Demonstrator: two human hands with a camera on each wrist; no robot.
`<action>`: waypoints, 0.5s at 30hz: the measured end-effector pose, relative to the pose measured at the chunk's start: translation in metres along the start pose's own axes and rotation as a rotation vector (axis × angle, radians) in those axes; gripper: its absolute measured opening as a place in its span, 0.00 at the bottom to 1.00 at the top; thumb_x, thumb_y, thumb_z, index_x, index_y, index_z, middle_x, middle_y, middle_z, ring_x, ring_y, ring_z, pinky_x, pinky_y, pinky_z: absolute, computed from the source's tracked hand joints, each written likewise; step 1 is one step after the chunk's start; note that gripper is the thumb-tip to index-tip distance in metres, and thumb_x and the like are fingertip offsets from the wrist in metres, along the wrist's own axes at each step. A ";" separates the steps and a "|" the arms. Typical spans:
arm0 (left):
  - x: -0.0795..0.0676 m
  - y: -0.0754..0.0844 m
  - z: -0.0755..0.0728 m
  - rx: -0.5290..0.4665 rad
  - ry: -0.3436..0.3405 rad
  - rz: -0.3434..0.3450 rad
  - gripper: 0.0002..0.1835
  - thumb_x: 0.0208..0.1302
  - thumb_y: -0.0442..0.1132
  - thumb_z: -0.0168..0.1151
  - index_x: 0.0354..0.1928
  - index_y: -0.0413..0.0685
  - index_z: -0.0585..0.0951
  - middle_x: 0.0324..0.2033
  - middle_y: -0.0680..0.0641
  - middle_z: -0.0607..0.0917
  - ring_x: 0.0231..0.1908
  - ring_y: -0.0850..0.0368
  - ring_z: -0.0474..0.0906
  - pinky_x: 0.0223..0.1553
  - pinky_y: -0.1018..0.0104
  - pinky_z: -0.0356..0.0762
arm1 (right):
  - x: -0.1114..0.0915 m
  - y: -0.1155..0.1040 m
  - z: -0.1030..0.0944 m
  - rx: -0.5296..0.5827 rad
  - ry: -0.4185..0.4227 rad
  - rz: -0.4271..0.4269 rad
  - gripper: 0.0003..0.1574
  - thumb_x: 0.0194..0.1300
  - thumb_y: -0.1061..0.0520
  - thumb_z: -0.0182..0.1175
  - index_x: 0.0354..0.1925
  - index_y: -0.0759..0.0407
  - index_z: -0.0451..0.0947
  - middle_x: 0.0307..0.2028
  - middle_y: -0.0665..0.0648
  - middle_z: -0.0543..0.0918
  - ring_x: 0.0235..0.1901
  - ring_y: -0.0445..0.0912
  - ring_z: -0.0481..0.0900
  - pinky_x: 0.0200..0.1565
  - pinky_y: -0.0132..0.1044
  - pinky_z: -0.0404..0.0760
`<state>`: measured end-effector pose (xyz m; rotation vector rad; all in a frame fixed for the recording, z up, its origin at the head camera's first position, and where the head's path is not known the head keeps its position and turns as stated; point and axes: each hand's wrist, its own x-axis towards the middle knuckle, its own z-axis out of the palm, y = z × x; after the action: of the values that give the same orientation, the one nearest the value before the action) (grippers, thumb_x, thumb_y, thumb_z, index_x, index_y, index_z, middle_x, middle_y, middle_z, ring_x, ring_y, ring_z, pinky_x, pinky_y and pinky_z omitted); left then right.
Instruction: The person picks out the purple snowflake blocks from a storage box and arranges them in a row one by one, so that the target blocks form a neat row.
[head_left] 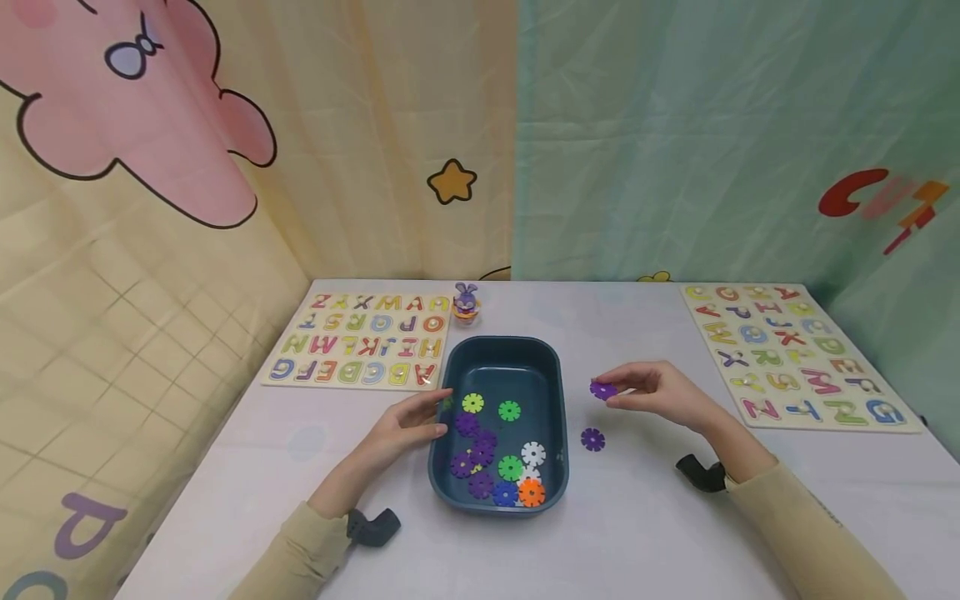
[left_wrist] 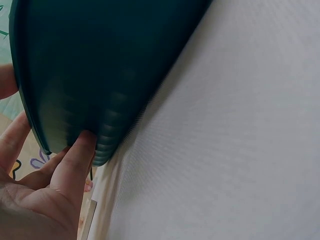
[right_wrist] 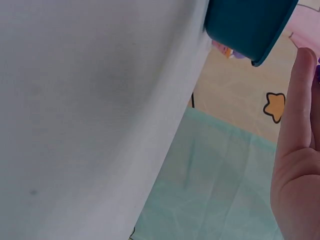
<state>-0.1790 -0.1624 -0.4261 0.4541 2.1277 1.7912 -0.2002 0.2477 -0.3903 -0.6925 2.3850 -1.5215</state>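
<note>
While the left hand (head_left: 397, 429) rests relaxed fingers against the dark teal tray (head_left: 510, 379), the right hand (head_left: 660, 392) pinches a purple notched disc (head_left: 602, 391), right of the tray! Another purple disc (head_left: 592, 439) lies near it on the table (head_left: 630, 525).

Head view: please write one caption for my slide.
Left hand touches a dark blue tray; right hand pinches a purple notched disc above the table.
</note>
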 end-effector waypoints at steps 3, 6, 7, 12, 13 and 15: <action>0.000 -0.001 -0.001 -0.005 -0.005 0.005 0.32 0.60 0.39 0.64 0.66 0.46 0.67 0.66 0.43 0.64 0.66 0.41 0.58 0.63 0.49 0.61 | -0.010 0.007 0.000 -0.037 -0.016 -0.004 0.20 0.60 0.58 0.65 0.51 0.61 0.79 0.47 0.58 0.83 0.44 0.43 0.81 0.44 0.33 0.81; -0.001 -0.001 -0.001 -0.003 0.003 -0.002 0.32 0.59 0.40 0.65 0.66 0.46 0.68 0.66 0.43 0.65 0.66 0.42 0.58 0.63 0.48 0.61 | -0.016 0.013 0.000 -0.112 -0.061 -0.004 0.20 0.60 0.56 0.65 0.51 0.57 0.80 0.49 0.55 0.82 0.46 0.40 0.80 0.45 0.32 0.80; -0.001 -0.001 -0.001 -0.001 0.006 -0.004 0.32 0.59 0.40 0.65 0.66 0.47 0.68 0.66 0.43 0.65 0.66 0.42 0.59 0.63 0.48 0.61 | -0.017 0.014 0.001 -0.140 -0.079 -0.007 0.20 0.59 0.55 0.65 0.51 0.56 0.80 0.49 0.54 0.82 0.46 0.39 0.79 0.45 0.32 0.80; 0.000 -0.003 -0.002 0.006 0.008 -0.005 0.32 0.59 0.40 0.64 0.66 0.47 0.68 0.66 0.43 0.65 0.66 0.41 0.59 0.63 0.48 0.62 | -0.022 0.021 0.003 -0.243 -0.129 -0.028 0.21 0.58 0.51 0.66 0.51 0.53 0.80 0.49 0.51 0.82 0.47 0.37 0.78 0.46 0.34 0.80; 0.000 -0.003 -0.002 0.005 0.005 -0.004 0.32 0.59 0.39 0.64 0.66 0.47 0.68 0.66 0.43 0.65 0.66 0.41 0.59 0.62 0.48 0.62 | -0.023 0.022 0.003 -0.254 -0.131 -0.031 0.21 0.58 0.50 0.66 0.51 0.53 0.80 0.49 0.51 0.82 0.47 0.38 0.78 0.47 0.34 0.80; 0.001 -0.003 -0.001 0.003 0.001 -0.004 0.32 0.60 0.39 0.64 0.66 0.47 0.68 0.66 0.43 0.65 0.65 0.42 0.59 0.62 0.48 0.63 | -0.025 0.025 0.002 -0.269 -0.130 -0.030 0.22 0.58 0.50 0.66 0.51 0.53 0.80 0.49 0.51 0.82 0.47 0.38 0.78 0.47 0.35 0.80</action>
<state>-0.1806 -0.1637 -0.4291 0.4493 2.1312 1.7867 -0.1845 0.2671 -0.4156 -0.8575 2.5126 -1.1374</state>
